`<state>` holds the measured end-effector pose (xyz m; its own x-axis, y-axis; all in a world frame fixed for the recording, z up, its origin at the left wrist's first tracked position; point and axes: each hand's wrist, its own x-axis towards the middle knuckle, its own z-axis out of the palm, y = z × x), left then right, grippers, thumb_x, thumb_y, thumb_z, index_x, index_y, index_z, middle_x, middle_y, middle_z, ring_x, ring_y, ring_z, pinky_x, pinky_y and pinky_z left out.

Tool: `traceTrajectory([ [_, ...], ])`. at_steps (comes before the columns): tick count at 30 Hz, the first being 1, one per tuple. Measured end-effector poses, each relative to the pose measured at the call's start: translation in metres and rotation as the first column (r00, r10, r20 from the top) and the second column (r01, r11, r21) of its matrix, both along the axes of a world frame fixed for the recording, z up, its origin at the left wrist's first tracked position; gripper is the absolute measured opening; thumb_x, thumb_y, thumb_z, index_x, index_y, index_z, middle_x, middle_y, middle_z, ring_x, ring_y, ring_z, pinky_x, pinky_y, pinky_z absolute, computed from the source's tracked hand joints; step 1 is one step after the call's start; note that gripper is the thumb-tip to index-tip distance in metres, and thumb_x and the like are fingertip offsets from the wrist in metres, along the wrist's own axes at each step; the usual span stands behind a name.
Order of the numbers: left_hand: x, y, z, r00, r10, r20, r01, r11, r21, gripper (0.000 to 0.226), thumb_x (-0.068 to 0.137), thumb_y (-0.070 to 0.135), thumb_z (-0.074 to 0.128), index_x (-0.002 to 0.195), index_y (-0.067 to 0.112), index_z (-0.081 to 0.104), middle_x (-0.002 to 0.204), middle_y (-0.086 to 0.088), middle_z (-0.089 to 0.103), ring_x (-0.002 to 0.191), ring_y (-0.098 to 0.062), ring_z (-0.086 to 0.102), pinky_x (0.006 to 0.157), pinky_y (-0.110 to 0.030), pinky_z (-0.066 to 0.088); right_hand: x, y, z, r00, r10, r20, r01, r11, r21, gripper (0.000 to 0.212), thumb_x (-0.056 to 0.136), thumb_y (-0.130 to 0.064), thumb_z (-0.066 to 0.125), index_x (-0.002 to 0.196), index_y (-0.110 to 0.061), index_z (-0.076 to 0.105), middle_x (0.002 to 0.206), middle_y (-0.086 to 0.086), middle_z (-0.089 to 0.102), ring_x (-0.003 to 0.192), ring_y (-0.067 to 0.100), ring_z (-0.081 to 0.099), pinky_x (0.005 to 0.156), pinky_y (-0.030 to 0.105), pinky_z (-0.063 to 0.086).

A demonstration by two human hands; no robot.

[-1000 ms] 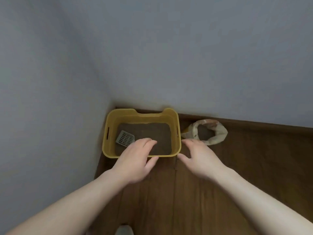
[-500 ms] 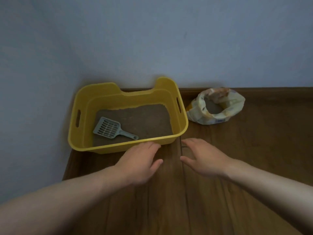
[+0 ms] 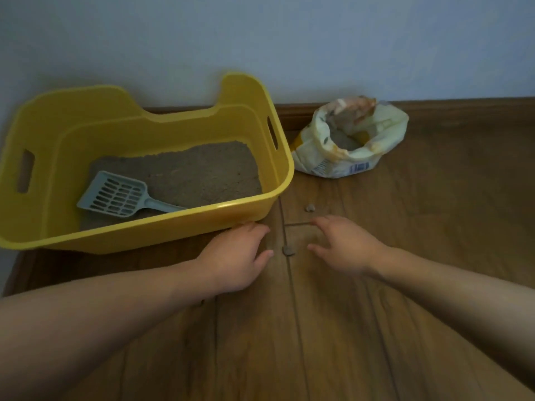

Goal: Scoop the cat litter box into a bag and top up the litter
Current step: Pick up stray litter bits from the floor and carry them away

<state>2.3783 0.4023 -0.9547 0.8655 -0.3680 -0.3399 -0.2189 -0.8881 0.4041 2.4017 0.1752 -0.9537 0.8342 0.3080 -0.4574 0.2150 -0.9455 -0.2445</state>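
**Fingers (image 3: pixel 256 228) loose, nothing in hand yet**

Your left hand (image 3: pixel 234 256) is flat and relaxed low over the floor (image 3: pixel 318 342), with its fingertips at the near wall of the yellow box (image 3: pixel 144 235). Your right hand (image 3: pixel 344 250) hovers beside it, spread and empty. The scoop (image 3: pixel 118 195) lies inside the box on the litter (image 3: pixel 202 175) — untouched. The bag (image 3: pixel 362 157) slumps open near the box's right corner, by the wall. Small clumps (image 3: pixel 288 250) lie on the boards between and just beyond your hands. A careless reach could sweep them about — and that soft bag may fold or tip as you empty the scoop.
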Motion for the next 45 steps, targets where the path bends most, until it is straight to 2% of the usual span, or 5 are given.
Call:
traceTrajectory([
  [9,0.033,-0.056,-0.043,0.996,-0.015,-0.088,0.008,0.997,-0.075,0.056,0.085,0.042,0.069,0.136,0.032,0.048,0.126,0.007,0.047,0.117,-0.015,0.051,0.100,-0.033,0.046,0.047,-0.013,-0.029,0.990,-0.137,0.038,0.133,0.986,0.097,0.057,0.091,-0.034,0.065,0.142,-0.016,0.046,0.133,0.005,0.052,0.120,0.024,0.054,0.101,0.035,0.046],
  [20,0.045,-0.066,-0.071,0.996,-0.058,-0.065,0.053,0.996,-0.074,0.024,0.087,0.033,0.069,0.108,0.024,0.064,0.115,0.000,0.057,0.108,-0.021,0.056,0.088,-0.028,0.043,0.073,-0.014,-0.073,0.980,-0.186,0.072,0.172,0.970,0.174,0.031,0.090,-0.028,0.066,0.120,-0.021,0.068,0.104,0.000,0.049,0.095,0.021,0.056,0.085,0.037,0.050],
  [30,0.033,-0.047,-0.057,0.972,0.214,-0.097,-0.231,0.945,-0.231,0.016,0.082,0.034,0.076,0.094,0.026,0.073,0.092,0.008,0.056,0.085,-0.008,0.054,0.076,-0.022,0.040,0.054,-0.007,-0.056,0.974,-0.215,0.075,0.183,0.935,0.302,0.024,0.086,-0.026,0.072,0.108,-0.017,0.072,0.096,-0.001,0.061,0.086,0.015,0.060,0.079,0.031,0.050],
  [42,-0.016,0.039,-0.016,0.939,0.322,-0.118,-0.337,0.930,-0.147,0.013,0.085,0.038,0.072,0.096,0.031,0.069,0.087,0.016,0.064,0.081,-0.001,0.058,0.076,-0.025,0.052,-0.001,0.051,-0.028,0.972,-0.194,-0.135,0.234,0.866,0.441,0.016,0.084,-0.021,0.078,0.099,-0.025,0.074,0.081,-0.005,0.065,0.075,0.010,0.060,0.079,0.031,0.052],
  [45,-0.029,0.061,-0.009,0.927,0.362,-0.094,-0.373,0.914,-0.160,0.012,0.083,0.036,0.075,0.091,0.029,0.068,0.082,0.014,0.063,0.078,-0.002,0.058,0.072,-0.025,0.052,-0.020,0.077,-0.027,0.962,-0.167,-0.217,0.253,0.848,0.467,0.016,0.083,-0.021,0.078,0.091,-0.032,0.068,0.075,-0.010,0.062,0.069,0.004,0.056,0.069,0.019,0.047],
])
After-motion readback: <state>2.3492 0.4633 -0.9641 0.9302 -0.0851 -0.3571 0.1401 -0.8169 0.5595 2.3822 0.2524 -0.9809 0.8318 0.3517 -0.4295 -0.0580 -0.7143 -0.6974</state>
